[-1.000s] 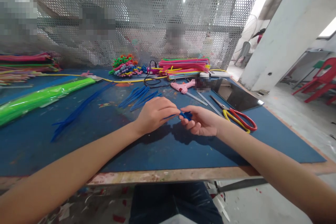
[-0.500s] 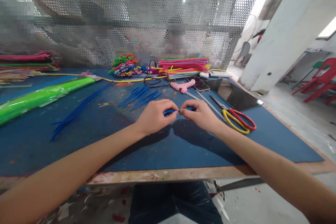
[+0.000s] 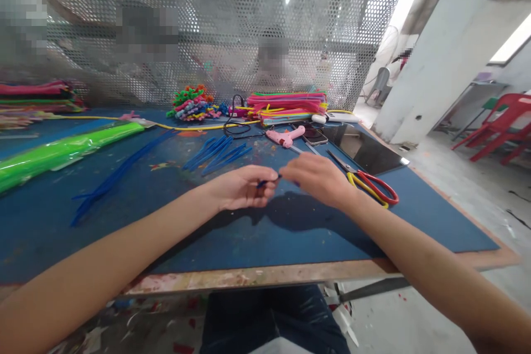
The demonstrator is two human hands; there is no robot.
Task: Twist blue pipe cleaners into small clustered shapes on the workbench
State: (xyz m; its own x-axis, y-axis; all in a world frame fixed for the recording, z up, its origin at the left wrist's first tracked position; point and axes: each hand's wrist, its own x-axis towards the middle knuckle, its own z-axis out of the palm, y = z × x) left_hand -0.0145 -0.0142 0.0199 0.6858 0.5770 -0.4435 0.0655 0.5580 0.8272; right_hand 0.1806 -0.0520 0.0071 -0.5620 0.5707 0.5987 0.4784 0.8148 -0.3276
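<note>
Above the blue table mat, my left hand point(image 3: 244, 187) is turned palm up, its thumb and fingers pinched on a short blue pipe cleaner point(image 3: 261, 183). My right hand point(image 3: 317, 177) meets it from the right, back of the hand upward, fingers curled at the pipe cleaner's other end. Its fingertips are partly hidden and a little blurred. Beyond the hands lie several bent blue pipe cleaners point(image 3: 215, 153) in a small group. A bunch of long straight blue pipe cleaners point(image 3: 118, 177) rests to the left.
Scissors point(image 3: 369, 180) with red and yellow handles lie right of my right hand. Behind are a pink glue gun point(image 3: 286, 136), a phone point(image 3: 316, 134), a dark glossy panel point(image 3: 367, 146) and bundled colourful pipe cleaners point(image 3: 290, 104). A green packet point(image 3: 70, 149) lies left; perforated metal screen point(image 3: 215, 27) stands behind.
My left hand has rolled from palm down to palm up, still pinching the blue pipe cleaner. My right hand has turned over the top, its fingers now covering more of the piece.
</note>
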